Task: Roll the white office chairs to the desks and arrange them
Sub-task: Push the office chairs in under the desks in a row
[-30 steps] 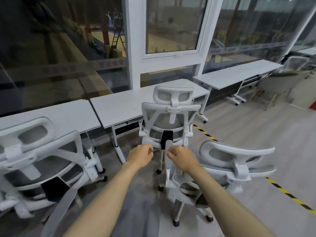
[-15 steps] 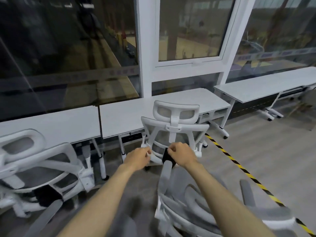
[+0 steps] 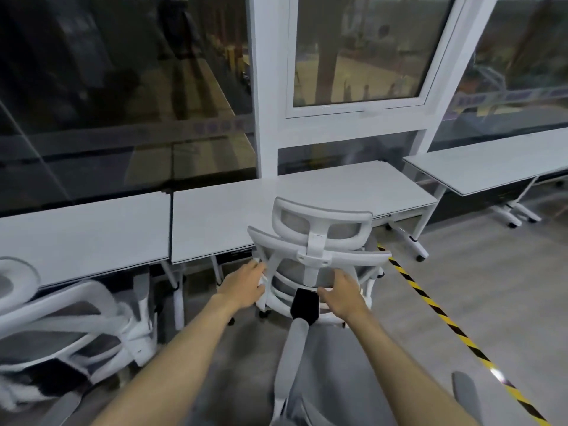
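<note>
Both hands are now on the back of the middle white chair [image 3: 313, 259]; half a second ago they were at its lower part near the black block [image 3: 305, 306], now they sit further apart. Left hand [image 3: 246, 285] curls its fingers round the left side bar of the backrest frame; right hand [image 3: 344, 295] lies on the lower frame beside the black block with the fingers spread (whether it really grips, I cannot tell). This chair stands closer to the middle desk [image 3: 233, 222] than before, its back toward the camera, its headrest just over the desk edge; it has a white frame with grey mesh. Another white chair [image 3: 76, 327] stays at the left desk [image 3: 83, 232], blurred; a grey chair [image 3: 322, 379] is near below the arms; yellow-black tape [image 3: 445, 321] crosses the floor.
</note>
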Motion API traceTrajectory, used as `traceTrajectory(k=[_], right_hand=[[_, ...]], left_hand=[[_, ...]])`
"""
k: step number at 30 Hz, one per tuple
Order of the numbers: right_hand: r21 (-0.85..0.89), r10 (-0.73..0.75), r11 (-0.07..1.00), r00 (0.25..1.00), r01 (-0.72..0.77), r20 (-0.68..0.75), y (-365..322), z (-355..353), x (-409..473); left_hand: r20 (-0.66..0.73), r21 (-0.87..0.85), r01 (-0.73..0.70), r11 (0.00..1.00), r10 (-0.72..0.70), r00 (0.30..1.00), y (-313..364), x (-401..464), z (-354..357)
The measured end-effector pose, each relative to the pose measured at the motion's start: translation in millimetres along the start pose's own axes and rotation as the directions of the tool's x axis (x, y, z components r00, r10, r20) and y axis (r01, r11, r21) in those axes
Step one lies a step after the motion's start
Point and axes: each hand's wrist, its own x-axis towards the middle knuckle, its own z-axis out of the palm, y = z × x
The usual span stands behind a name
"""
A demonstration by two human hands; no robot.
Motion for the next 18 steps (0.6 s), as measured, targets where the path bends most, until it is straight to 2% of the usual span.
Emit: traceTrajectory(k=[3, 6, 10, 13, 18], right_hand=[[0.000, 0.033, 0.999, 0.997, -0.033, -0.072, 1.1, 15.4, 35.9], [-0.026, 0.079, 0.996, 0.994, -0.081, -0.082, 0.4, 24.3, 65.7], [0.080, 0.138, 0.989, 0.983, -0.128, -0.126, 2.8, 38.5, 90.7], [0.084, 0.099, 0.993, 0.980, -0.085, -0.174, 8.9, 52.1, 94.0], [0.081, 0.042, 0.996, 0.979, -0.027, -0.200, 19.0, 63.3, 90.6]], left_hand=[[0.002, -0.036, -0.015, 0.999, 0.015, 1.000, -13.5, 48.6, 7.0], [0.007, -0.059, -0.011, 0.998, 0.012, 1.000, -26.3, 96.2, 11.6], [-0.020, -0.008, -0.005, 1.000, 0.005, 1.000, -46.1, 143.9, 24.8], [-0.117, 0.090, -0.037, 0.995, 0.047, 0.992, -59.1, 159.5, 40.8], [-0.304, 0.052, -0.143, 0.988, 0.152, 0.941, -73.9, 169.9, 56.9]])
